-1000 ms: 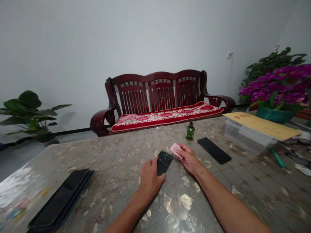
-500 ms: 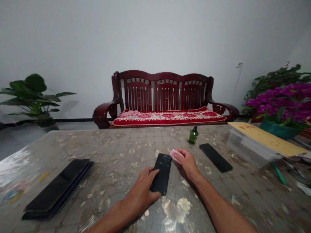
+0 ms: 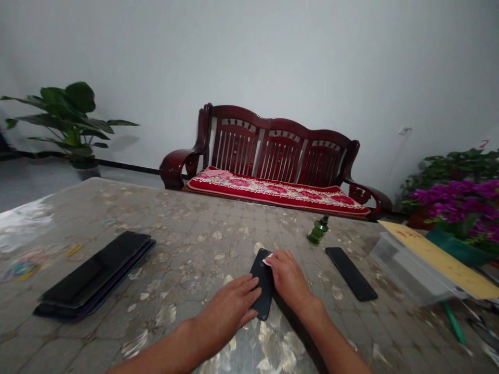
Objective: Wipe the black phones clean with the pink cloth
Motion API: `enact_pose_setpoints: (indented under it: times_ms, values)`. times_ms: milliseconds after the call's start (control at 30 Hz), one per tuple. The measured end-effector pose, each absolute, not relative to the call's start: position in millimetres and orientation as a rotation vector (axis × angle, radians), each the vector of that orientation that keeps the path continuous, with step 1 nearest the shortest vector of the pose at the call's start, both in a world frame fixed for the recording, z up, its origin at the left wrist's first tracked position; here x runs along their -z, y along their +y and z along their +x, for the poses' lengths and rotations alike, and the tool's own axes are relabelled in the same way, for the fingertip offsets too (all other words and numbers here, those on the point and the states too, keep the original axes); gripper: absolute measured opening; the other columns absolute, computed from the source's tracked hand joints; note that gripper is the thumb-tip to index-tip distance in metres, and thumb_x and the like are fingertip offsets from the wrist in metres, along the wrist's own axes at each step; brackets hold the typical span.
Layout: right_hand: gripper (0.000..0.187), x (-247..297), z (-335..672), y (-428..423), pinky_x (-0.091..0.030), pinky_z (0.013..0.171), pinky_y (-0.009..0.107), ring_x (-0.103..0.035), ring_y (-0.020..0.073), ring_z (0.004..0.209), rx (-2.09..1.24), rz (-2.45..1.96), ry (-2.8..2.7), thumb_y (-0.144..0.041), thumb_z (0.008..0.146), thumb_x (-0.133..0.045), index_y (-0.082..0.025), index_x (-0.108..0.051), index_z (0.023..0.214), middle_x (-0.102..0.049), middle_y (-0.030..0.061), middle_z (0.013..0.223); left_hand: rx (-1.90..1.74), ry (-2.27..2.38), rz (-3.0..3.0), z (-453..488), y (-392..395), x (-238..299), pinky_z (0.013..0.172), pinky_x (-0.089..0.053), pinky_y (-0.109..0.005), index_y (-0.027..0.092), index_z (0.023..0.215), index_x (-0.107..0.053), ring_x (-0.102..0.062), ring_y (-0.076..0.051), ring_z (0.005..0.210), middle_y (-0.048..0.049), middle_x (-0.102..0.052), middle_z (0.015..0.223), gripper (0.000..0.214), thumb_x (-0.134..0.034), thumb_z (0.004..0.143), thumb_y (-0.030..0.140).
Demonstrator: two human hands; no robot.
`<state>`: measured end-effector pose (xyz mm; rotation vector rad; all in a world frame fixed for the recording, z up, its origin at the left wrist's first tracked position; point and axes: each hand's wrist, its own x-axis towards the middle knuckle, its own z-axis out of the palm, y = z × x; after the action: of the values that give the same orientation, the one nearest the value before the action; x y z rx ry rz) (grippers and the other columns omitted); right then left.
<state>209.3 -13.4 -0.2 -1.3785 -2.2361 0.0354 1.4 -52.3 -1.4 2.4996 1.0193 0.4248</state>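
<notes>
A black smartphone (image 3: 266, 298) lies on the patterned table in front of me, its top end pointing away. My left hand (image 3: 230, 306) steadies it from the left, fingertips over its edge and onto its face, thumb near the lower corner. Pinched in my right hand (image 3: 286, 275) is a small pink cloth (image 3: 267, 260), mostly hidden by the fingers and pressed on the upper part of the phone. Further right lies another black phone (image 3: 351, 274). Behind it stands a green spray bottle (image 3: 318, 230) with a black top.
A stack of dark phones (image 3: 97, 270) lies on the left, near a yellow band (image 3: 75, 249) and colourful rubber bands (image 3: 24, 267). To the right, a clear plastic box (image 3: 409, 270) carries a yellow envelope (image 3: 440, 259). Beyond the table is a wooden bench (image 3: 280, 148).
My right hand has moved left and down, bringing the pink cloth onto the phone. The left hand's fingers have shifted on the phone's edge. The view has tilted.
</notes>
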Motion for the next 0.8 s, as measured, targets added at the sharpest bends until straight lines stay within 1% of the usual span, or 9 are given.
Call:
enact_pose_setpoints:
  times_ms: [100,233,333,400,533,633,800]
  values:
    - [0.032,-4,206,-17,-0.049,0.081,0.033,-0.058,0.0231,0.092,-0.036,-1.346,-2.33,-0.006,0.093,-0.048,-0.021,-0.075,0.098,-0.067,0.0073,0.094,-0.422,1.005,2.527,3,-52,2,0.116,-0.038,-0.043,0.018,0.129,-0.065,-0.05,-0.031,0.135,-0.0139,-0.059,0.141,0.039,-0.064,0.09,0.021]
    - [0.033,-10,207,-7,-0.049,0.081,0.032,-0.059,0.0226,0.091,-0.012,-1.352,-2.39,-0.004,0.092,-0.048,-0.022,-0.076,0.096,-0.069,0.0059,0.092,-0.47,0.976,2.549,3,-51,4,0.114,-0.039,-0.042,0.02,0.129,-0.064,-0.051,-0.03,0.135,-0.0123,-0.059,0.141,0.039,-0.064,0.091,0.022]
    - [0.033,-12,208,3,-0.049,0.082,0.033,-0.06,0.0239,0.09,0.062,-1.453,-2.373,-0.003,0.091,-0.048,-0.021,-0.075,0.092,-0.07,0.0073,0.09,-0.446,0.983,2.556,3,-51,7,0.114,-0.039,-0.042,0.016,0.13,-0.063,-0.049,-0.032,0.136,-0.0159,-0.058,0.141,0.04,-0.065,0.09,0.02]
    - [0.031,-12,207,4,-0.048,0.083,0.033,-0.06,0.0246,0.091,0.088,-1.474,-2.359,-0.002,0.09,-0.049,-0.02,-0.075,0.094,-0.07,0.0079,0.09,-0.468,0.968,2.535,3,-51,9,0.114,-0.039,-0.042,0.014,0.129,-0.063,-0.049,-0.032,0.136,-0.0175,-0.059,0.14,0.04,-0.064,0.09,0.02]
    - [0.029,-11,204,-6,-0.048,0.083,0.032,-0.06,0.0228,0.092,0.037,-1.321,-2.419,-0.004,0.09,-0.049,-0.02,-0.072,0.101,-0.069,0.007,0.094,-0.549,0.953,2.499,3,-51,14,0.114,-0.04,-0.044,0.018,0.128,-0.063,-0.05,-0.031,0.135,-0.0142,-0.059,0.14,0.037,-0.062,0.092,0.023]
    - [0.033,-10,208,-5,-0.048,0.085,0.031,-0.06,0.0214,0.095,-0.03,-1.206,-2.457,-0.002,0.09,-0.048,-0.021,-0.072,0.102,-0.071,0.0065,0.099,-0.544,0.952,2.501,3,-50,16,0.114,-0.039,-0.044,0.019,0.128,-0.063,-0.05,-0.03,0.135,-0.0134,-0.059,0.141,0.037,-0.062,0.092,0.024]
    - [0.035,-8,211,13,-0.049,0.087,0.034,-0.062,0.0236,0.097,0.03,-1.324,-2.382,-0.001,0.089,-0.047,-0.021,-0.074,0.101,-0.073,0.0076,0.101,-0.47,0.977,2.548,6,-51,11,0.114,-0.039,-0.043,0.016,0.129,-0.063,-0.05,-0.032,0.135,-0.016,-0.058,0.141,0.04,-0.065,0.09,0.021]
